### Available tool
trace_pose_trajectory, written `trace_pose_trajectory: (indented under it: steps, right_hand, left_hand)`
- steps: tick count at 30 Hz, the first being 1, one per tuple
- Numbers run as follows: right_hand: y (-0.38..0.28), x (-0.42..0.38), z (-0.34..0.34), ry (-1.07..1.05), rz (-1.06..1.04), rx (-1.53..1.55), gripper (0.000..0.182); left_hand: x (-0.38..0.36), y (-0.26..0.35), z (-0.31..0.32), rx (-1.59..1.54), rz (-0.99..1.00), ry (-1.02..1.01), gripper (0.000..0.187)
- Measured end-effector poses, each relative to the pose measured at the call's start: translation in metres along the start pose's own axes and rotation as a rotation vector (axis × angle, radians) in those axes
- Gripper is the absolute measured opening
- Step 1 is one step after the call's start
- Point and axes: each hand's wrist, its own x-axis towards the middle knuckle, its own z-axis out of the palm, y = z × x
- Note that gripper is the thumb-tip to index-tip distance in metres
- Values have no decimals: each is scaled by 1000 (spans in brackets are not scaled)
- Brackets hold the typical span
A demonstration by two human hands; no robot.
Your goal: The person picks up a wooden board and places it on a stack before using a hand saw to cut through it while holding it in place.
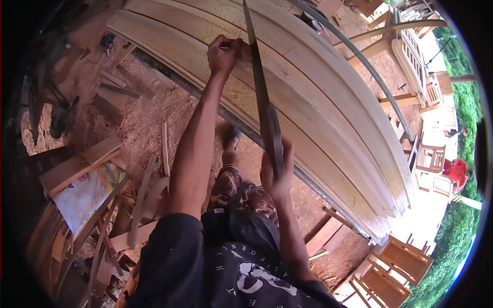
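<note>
Both hands are closed on one long, thin, dark metal blade [263,97] that runs from the top of the view down toward the person's chest. Left hand [224,53], arm stretched out, is curled into a fist against the blade's far part, its knuckles resting on the pale wood. Right hand [276,172], nearer the body, wraps the blade's lower, slightly wider dark end, fingers folded round it. Flat and narrow like a strip, the blade lies across the broad stack of pale sawn wooden planks [318,97], touching their top face where the left hand sits.

These planks lie side by side, long and smooth-edged, their faces rough and dusted with fine sawdust; I count about four or five lengthwise boards, though the exact number is hard to tell. A slim grey metal rod [370,72] runs along their far side.

Below the planks lies reddish-brown earth floor [169,108] covered in sawdust, with the person's foot in a dark sandal [233,136] on it. To the left, many loose wooden offcuts and strips [149,190] lie scattered in a heap, beside a flat pale sheet [84,197] resting among them. At lower right stand two brown wooden slatted chair frames [395,269]. Farther off on the right, another person in a red top [456,172] is near pale wooden furniture pieces [429,159].
</note>
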Motion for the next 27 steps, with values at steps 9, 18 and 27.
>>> trace_pose_trajectory:
  steps: [9, 18, 27]
  right_hand:
    - [-73, 97, 28, 38, -149, -7, 43]
    - [-20, -231, -87, 20, -14, -100, 63]
    - [-74, 139, 42, 63, -159, -137, 34]
  left_hand:
    - [6, -5, -2, -4, -25, -45, 33]
    - [-2, 7, -4, 9, 61, -2, 33]
    - [9, 0, -3, -69, 23, -13, 27]
